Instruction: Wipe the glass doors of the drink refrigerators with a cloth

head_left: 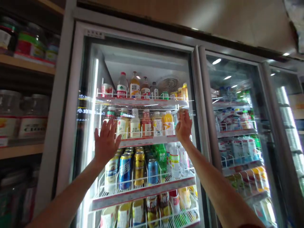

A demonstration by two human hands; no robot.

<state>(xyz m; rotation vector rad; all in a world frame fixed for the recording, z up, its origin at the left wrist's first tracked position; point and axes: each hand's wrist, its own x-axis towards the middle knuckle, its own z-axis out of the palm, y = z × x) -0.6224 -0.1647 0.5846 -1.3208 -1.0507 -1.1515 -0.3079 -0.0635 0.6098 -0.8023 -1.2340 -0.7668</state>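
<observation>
Right hand (184,126) (curled) is near door edge (201,110), left hand (105,142) well apart.

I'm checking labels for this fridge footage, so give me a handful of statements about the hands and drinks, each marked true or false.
1. The left hand is open, its fingers spread. True.
2. The gold can stands between the dark blue can and the light blue can. True.
3. The left hand is gripping the gold can. False: the left hand is open and the gold can stands on its shelf.
4. A round grille shows behind the drinks on the top shelf. True.
5. The red-capped bottle lies on its side. False: the red-capped bottle stands upright.
</observation>
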